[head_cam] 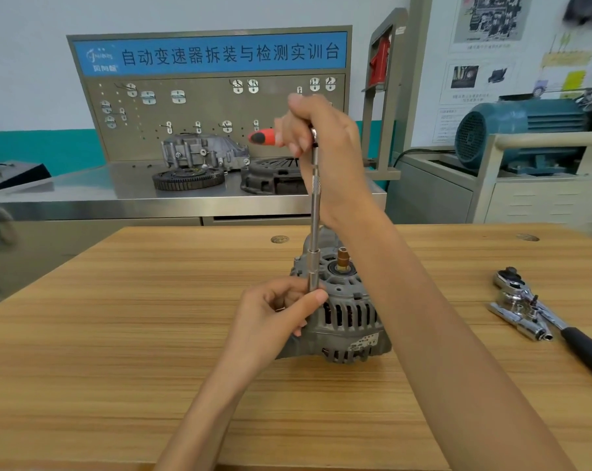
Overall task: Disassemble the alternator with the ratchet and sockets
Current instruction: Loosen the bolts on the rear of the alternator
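Alternator (342,311) stands on the wooden tabletop (118,334), shaft up; it looks heavy, stiff and ribbed, best held at its housing. Left hand (274,314) grips that housing and steadies the socket. Right hand (321,141) clenches the red-handled ratchet (264,137) above a long extension (314,219). Spare tools (525,307) lie right. Behind stands a steel training bench (84,188).

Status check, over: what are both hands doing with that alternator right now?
Right hand grips red-handled ratchet atop long extension. Left hand steadies socket end on alternator. Nothing blocking; spare tools lie aside.
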Available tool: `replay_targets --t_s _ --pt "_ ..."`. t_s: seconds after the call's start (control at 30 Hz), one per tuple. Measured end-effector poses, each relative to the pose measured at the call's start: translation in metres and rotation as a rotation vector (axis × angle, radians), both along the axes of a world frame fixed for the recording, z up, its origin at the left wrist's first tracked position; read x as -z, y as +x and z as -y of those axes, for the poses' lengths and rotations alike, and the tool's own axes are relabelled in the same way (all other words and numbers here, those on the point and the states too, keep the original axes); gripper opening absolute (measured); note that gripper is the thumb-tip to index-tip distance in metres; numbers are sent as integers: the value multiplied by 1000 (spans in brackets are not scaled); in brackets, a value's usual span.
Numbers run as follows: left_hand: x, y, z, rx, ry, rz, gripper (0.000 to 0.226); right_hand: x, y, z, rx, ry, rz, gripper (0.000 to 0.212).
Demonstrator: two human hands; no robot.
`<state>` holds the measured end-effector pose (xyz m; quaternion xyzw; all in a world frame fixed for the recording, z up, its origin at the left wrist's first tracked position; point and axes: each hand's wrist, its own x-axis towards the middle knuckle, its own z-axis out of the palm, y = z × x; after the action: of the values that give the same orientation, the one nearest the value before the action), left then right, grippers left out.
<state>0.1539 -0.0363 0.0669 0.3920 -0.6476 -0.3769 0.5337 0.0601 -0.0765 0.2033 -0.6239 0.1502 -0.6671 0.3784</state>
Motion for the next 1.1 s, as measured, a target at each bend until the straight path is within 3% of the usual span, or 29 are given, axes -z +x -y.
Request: replay_targets --t_s 0.07,0.17,0.23,0.27,0.33,0.57,0.67,0.7,0.77,0.87,0.9,0.93,1.0,1.1 --pt "-1 -1 1 -25 -4 3 15 3 3 -2 180 -72 -26 47" --pt "0 -3 0 -50 -2 -5 25 9 10 -6 710 -278 -166 43" --pt "0 -4 0 -66 19 -22 20 13 13 -8 1159 -340 -355 34" --pt "0 -4 0 -73 28 -25 12 13 14 -8 1248 -334 -390 32" --pt "0 -5 0 -80 39 -25 7 12 12 -6 1158 -297 -350 34" --pt "-3 -1 -4 -3 10 13 8 0 -1 3 142 -109 -194 48" --pt "-4 -1 -4 -10 21 -5 7 -1 -1 1 -125 0 -73 59" --pt "-4 -1 -3 -19 29 -10 7 0 1 1 -97 2 -54 57" --pt "-3 -2 -2 -40 29 -11 14 4 6 0 173 -82 -72 47" --pt "-1 -2 0 -60 31 -18 12 14 16 -4 982 -373 -238 34" --pt "-1 -2 1 -63 40 -24 10 16 19 -6 1200 -431 -276 31" --pt "-1 -2 1 -61 45 -27 7 17 21 -7 1284 -465 -268 30" --pt "-1 -2 1 -51 44 -21 5 15 21 -5 1134 -474 -204 33" --pt "-3 -2 -1 -12 20 -1 6 7 14 -4 574 -306 -156 43"
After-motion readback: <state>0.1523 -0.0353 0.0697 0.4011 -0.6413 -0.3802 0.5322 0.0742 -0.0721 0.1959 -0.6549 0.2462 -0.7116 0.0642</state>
